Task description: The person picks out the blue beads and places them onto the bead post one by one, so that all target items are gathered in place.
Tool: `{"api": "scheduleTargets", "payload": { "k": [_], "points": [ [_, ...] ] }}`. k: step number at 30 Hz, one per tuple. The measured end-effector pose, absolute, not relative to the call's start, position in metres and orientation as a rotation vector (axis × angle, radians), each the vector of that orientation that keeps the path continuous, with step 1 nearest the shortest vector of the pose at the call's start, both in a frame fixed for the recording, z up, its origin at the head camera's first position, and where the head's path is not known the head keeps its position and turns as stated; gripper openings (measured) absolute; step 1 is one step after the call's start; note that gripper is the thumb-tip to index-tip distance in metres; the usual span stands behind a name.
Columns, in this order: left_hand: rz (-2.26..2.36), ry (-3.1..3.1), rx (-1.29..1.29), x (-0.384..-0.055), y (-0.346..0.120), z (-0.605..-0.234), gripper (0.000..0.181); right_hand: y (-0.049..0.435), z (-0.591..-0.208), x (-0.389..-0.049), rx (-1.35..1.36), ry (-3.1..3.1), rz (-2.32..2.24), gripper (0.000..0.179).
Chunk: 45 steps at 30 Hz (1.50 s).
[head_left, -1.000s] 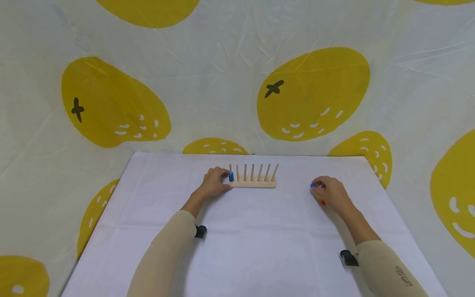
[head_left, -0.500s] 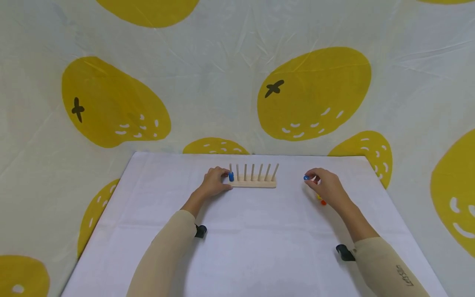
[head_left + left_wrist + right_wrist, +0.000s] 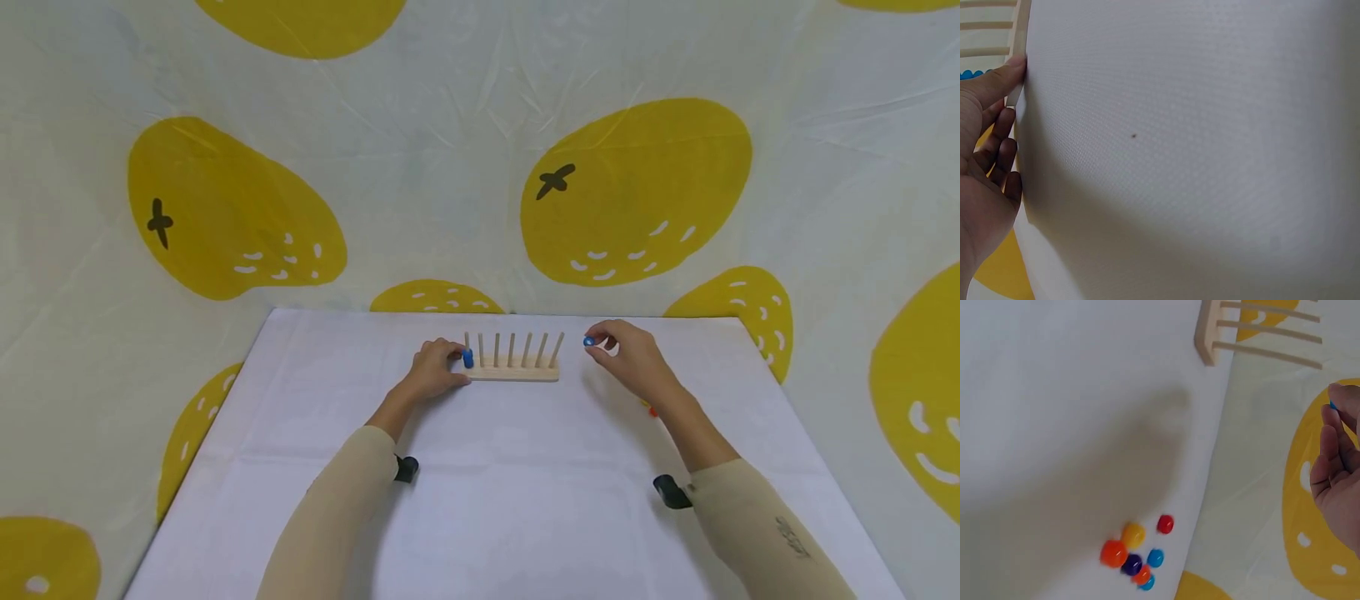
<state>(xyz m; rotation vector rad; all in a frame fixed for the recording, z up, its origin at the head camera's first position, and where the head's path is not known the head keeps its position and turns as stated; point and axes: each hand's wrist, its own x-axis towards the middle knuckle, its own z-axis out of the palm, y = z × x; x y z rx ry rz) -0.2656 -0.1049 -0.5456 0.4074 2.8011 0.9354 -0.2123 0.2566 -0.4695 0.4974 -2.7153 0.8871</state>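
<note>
A pale wooden peg stand (image 3: 517,374) with a row of upright pegs stands near the back of the table. Blue beads (image 3: 468,359) are stacked on its leftmost peg. My left hand (image 3: 432,368) grips the stand's left end, thumb at the front edge, as the left wrist view also shows. My right hand (image 3: 628,357) is raised to the right of the stand and pinches a blue bead (image 3: 588,341) between thumb and fingertips. In the right wrist view only a sliver of that bead shows between the fingers of the right hand (image 3: 1341,462).
Several loose beads lie clustered on the white tablecloth (image 3: 510,517), among them a yellow bead (image 3: 1133,535), a large orange bead (image 3: 1114,553), a dark purple bead (image 3: 1132,564) and a red bead (image 3: 1165,524). My right forearm partly covers them in the head view.
My right hand has lifted a blue bead from the cluster and carried it left and away from me, close to the stand's right end. The left hand has stayed on the stand.
</note>
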Motion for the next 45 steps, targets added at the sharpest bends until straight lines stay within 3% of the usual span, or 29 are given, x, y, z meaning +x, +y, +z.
{"api": "scheduleTargets", "payload": {
  "k": [17,45],
  "points": [
    [0.908,2.82,0.417,-0.266,-0.103,-0.546,0.059,0.183,-0.442,-0.237,0.626,-2.744,0.958,0.021],
    [0.893,2.815,0.43,-0.269,-0.106,-0.546,0.057,0.103,-0.445,-0.266,0.837,-2.798,1.02,0.018]
  ]
}}
